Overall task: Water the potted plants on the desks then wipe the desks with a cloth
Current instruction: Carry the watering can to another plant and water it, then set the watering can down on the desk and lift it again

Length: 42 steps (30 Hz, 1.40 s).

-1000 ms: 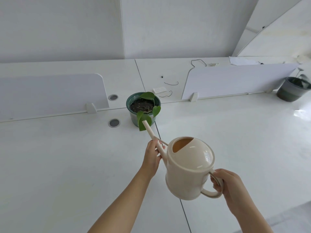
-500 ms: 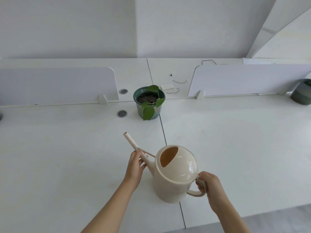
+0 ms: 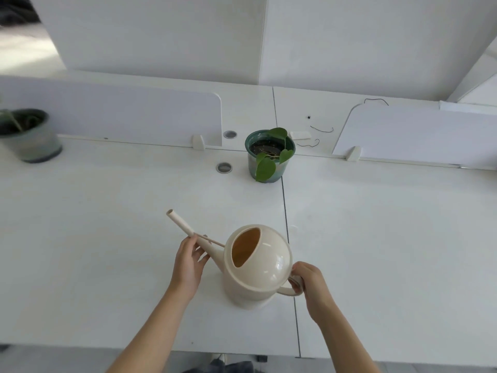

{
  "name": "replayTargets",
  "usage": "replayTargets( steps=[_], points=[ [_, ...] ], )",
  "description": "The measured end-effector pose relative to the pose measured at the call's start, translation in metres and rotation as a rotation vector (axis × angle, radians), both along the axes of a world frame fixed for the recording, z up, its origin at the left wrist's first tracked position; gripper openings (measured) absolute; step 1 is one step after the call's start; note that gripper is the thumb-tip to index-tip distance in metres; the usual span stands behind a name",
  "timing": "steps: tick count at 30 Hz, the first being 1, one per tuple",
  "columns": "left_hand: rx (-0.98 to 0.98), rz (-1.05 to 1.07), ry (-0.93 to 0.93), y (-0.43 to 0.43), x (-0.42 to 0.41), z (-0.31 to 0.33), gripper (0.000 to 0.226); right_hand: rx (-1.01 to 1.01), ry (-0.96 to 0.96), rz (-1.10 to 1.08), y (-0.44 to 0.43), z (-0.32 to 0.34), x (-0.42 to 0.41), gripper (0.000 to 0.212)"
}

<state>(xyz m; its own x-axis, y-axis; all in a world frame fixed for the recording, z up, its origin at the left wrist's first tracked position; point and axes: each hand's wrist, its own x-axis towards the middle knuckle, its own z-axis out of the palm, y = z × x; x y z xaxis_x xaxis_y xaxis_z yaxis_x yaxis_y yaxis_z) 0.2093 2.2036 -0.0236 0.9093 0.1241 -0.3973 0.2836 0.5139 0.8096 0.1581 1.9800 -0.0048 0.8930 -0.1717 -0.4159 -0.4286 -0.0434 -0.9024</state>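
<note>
Across the white worktop (image 3: 107, 238), a seam down the middle. Near its front edge, cream watering can (image 3: 258, 275) upright, spout up-left (touching the surface or just above, cannot tell). Well behind, green potted plant (image 3: 269, 154) on the seam; far left, a second pot (image 3: 29, 135). Right hand (image 3: 312, 286) curled round the handle; left hand (image 3: 188, 265) gripping the spout.

Bright, even daylight; soft shadows; glare on watering can (image 3: 271, 262) dome; wide-angle bowing, edges blurred.
</note>
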Motion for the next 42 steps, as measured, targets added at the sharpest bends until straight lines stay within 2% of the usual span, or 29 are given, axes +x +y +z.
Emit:
replayTargets(
  steps=[10, 16, 18, 20, 22, 25, 29, 31, 34, 38, 42],
  points=[
    [-0.062, 0.182, 0.005, 0.039, -0.003, 0.003, 0.023, 0.014, -0.008, 0.121, 0.034, 0.000, 0.029, 0.018],
    [-0.092, 0.204, 0.031, 0.046, -0.009, -0.004, 0.024, -0.019, 0.000, 0.191, 0.039, 0.000, 0.038, 0.017],
    [-0.005, 0.166, 0.062, 0.048, -0.012, 0.001, 0.024, -0.023, 0.016, 0.222, 0.036, -0.001, 0.039, 0.014],
    [0.172, 0.119, 0.138, 0.052, -0.020, 0.008, 0.025, -0.021, 0.020, 0.229, 0.031, -0.001, 0.042, 0.011],
    [0.297, 0.120, 0.172, 0.058, -0.029, 0.020, 0.024, -0.019, -0.007, 0.193, 0.022, 0.001, 0.050, 0.014],
    [0.315, 0.174, 0.094, 0.062, -0.026, 0.055, 0.022, -0.012, -0.057, 0.087, 0.007, 0.009, 0.070, 0.018],
    [0.284, 0.166, -0.021, 0.053, 0.026, 0.086, 0.018, -0.025, -0.124, -0.032, -0.004, 0.023, 0.108, 0.013],
    [0.293, 0.131, -0.052, 0.038, 0.066, 0.093, 0.020, -0.016, -0.147, -0.113, -0.009, 0.028, 0.130, 0.024],
    [0.289, 0.026, -0.067, 0.012, 0.133, 0.099, 0.018, 0.035, -0.148, -0.273, -0.017, 0.032, 0.169, 0.027],
    [0.322, -0.150, -0.064, -0.016, 0.204, 0.085, 0.006, 0.064, -0.132, -0.384, -0.023, 0.030, 0.214, 0.033],
    [0.359, -0.228, -0.027, -0.032, 0.252, 0.061, 0.006, 0.056, -0.107, -0.409, -0.022, 0.023, 0.249, 0.043]
  ],
)
